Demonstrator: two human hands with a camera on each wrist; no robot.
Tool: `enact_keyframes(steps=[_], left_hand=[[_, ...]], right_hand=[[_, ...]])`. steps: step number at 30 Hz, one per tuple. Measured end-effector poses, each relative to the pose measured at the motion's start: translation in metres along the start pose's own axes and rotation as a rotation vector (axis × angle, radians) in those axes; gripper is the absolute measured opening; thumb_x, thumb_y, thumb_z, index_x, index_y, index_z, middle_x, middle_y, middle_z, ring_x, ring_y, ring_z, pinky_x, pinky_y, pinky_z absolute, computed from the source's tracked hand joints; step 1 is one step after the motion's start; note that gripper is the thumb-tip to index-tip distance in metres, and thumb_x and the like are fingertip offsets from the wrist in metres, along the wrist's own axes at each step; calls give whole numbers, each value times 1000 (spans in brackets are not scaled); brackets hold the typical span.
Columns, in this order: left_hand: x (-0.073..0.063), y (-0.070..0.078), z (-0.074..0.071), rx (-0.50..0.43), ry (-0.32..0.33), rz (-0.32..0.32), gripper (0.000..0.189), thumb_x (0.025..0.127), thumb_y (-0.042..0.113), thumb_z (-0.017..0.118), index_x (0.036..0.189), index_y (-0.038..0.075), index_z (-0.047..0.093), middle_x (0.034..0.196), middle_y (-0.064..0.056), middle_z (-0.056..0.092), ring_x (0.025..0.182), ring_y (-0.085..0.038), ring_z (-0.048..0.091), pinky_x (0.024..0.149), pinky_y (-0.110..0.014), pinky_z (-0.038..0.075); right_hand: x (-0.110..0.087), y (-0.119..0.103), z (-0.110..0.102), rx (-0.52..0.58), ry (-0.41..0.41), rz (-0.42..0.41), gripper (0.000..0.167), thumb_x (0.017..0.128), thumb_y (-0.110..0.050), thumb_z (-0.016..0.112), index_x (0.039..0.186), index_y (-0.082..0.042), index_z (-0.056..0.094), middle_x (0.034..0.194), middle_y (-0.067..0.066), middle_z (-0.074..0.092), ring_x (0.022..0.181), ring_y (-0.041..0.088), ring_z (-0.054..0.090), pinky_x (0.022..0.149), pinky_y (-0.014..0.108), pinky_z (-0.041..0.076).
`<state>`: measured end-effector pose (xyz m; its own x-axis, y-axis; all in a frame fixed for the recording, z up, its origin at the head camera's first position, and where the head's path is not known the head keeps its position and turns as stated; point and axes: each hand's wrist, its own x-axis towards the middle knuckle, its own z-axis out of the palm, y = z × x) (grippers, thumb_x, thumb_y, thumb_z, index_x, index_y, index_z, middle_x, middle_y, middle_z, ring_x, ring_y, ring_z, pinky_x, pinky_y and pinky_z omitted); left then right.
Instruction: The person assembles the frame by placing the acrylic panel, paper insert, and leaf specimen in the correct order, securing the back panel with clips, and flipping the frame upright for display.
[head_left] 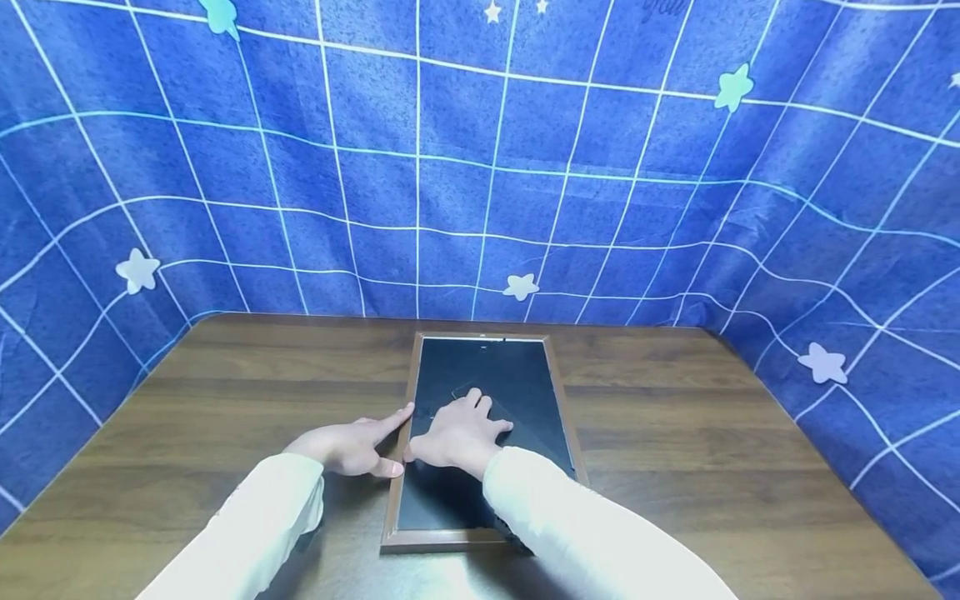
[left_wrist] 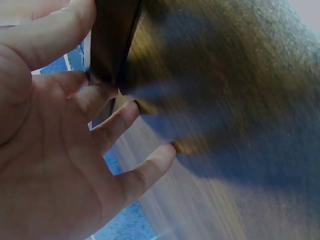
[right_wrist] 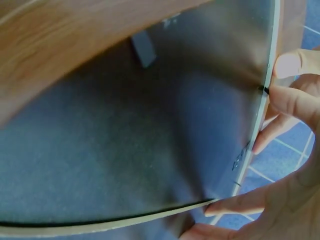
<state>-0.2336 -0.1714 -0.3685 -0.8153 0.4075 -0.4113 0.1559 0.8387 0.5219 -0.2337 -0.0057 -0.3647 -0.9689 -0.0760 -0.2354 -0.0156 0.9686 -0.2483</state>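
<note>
A brown picture frame [head_left: 442, 540] lies on the table with its dark backing board [head_left: 510, 367] facing up. My left hand [head_left: 348, 443] is at the frame's left side, its index fingertip and thumb touching the rim. In the left wrist view, the left hand's palm [left_wrist: 60, 160] shows, with spread fingers reaching to the wood beside the frame. My right hand [head_left: 456, 432] rests across the backing board, fingers spread and thumb by the left rim. The right wrist view shows fingers at the board's pale edge and a small grey tab [right_wrist: 144, 49] on the board.
The brown wooden table [head_left: 675, 417] spreads out on both sides of the frame. Behind and beside it hangs a blue curtain [head_left: 375, 192] with white grid lines and stars. White sleeves [head_left: 247, 525] cover both forearms.
</note>
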Motion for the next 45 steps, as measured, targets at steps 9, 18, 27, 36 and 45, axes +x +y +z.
enact_keyframes(steps=[9, 18, 27, 36, 45], left_hand=[[0, -1, -2, 10, -7, -27, 92, 94, 36, 72, 164, 15, 16, 158, -34, 29, 146, -54, 23, 108, -77, 21], [-4, 5, -2, 17, 11, -39, 91, 94, 34, 73, 164, 16, 18, 157, -35, 30, 144, -56, 25, 107, -78, 22], [-2, 0, 0, 33, 9, -41, 92, 93, 37, 73, 164, 16, 18, 157, -33, 32, 144, -54, 27, 108, -76, 24], [-1, 8, 1, 31, 19, -40, 91, 93, 32, 74, 163, 15, 19, 157, -30, 34, 144, -51, 32, 111, -71, 27], [-4, 7, 1, 0, 17, -39, 91, 94, 30, 74, 164, 14, 17, 159, -28, 31, 144, -49, 32, 112, -69, 27]], right_hand=[[2, -1, 1, 89, -10, -1, 81, 77, -46, 79, 141, -2, 57, 155, 23, 28, 143, 43, 26, 101, 78, 31], [5, -2, -8, 73, -28, 25, 99, 70, -48, 89, 146, 1, 46, 150, 22, 32, 137, 41, 30, 97, 75, 38], [15, -8, -12, -15, -112, 74, 115, 72, -53, 88, 158, -4, 29, 163, 21, 19, 147, 41, 20, 105, 75, 32], [23, -3, -11, -47, -96, 106, 124, 65, -57, 92, 156, -3, 28, 161, 21, 22, 147, 40, 21, 109, 77, 23], [20, 2, -12, -63, -61, 46, 123, 62, -62, 91, 154, -5, 32, 158, 18, 29, 145, 38, 25, 110, 77, 22]])
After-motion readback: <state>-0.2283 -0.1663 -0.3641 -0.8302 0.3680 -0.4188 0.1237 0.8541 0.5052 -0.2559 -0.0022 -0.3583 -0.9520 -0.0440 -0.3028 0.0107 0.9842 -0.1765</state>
